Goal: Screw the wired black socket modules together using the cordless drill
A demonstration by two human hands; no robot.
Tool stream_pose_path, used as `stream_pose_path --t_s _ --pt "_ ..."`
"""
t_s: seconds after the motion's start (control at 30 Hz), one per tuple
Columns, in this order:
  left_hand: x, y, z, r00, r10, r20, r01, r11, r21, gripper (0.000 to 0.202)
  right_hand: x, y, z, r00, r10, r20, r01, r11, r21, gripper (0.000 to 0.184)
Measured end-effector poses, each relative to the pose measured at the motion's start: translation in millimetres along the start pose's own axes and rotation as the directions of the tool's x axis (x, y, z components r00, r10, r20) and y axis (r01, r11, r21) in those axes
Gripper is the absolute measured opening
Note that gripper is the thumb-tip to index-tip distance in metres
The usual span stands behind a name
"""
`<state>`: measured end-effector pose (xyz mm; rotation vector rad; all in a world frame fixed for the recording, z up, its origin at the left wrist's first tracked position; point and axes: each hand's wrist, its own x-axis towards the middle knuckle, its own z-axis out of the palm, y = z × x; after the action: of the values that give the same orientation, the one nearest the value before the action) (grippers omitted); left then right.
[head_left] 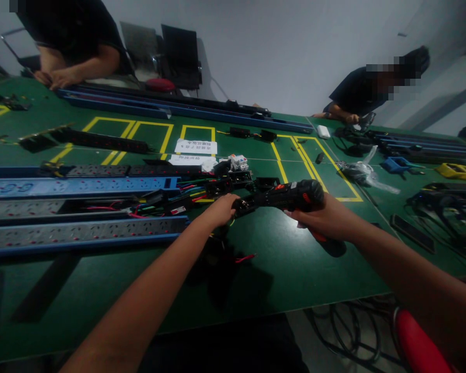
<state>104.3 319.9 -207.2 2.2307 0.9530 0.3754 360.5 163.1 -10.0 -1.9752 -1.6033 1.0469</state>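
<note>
My right hand is wrapped round the grip of a black and orange cordless screwdriver, which lies level and points left. Its tip meets a small black part with metal terminals. My left hand grips that part from the left, its fingers partly hidden. Just beyond are black housings with red, green and yellow wires. Left of my hand lie long socket strips, one in a light blue case and one in a dark blue case.
The green table has yellow tape outlines. Two people work across it, at far left and far right. Paper labels, a white terminal block, a clear plastic bag, a phone-like slab and blue and yellow holders lie about.
</note>
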Motion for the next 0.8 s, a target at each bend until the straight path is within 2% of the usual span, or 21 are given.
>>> stream_pose_path --t_s 0.27,0.53,0.8 --pt "0 -1 -1.5 1.000 0.003 -0.003 -0.003 1.000 -0.020 0.040 6 -4 1 0.999 -0.035 -0.003 0.035 0.998 -0.054 0.034" --pt "3 -8 3.4 1.000 0.020 -0.013 -0.020 1.000 -0.011 0.044 10 -10 3 0.998 0.046 0.034 -0.043 0.997 -0.065 0.035" --pt "3 -9 4.0 1.000 0.010 0.017 -0.010 1.000 0.014 0.047 17 -20 8 0.999 0.009 0.038 -0.006 0.996 -0.087 0.030"
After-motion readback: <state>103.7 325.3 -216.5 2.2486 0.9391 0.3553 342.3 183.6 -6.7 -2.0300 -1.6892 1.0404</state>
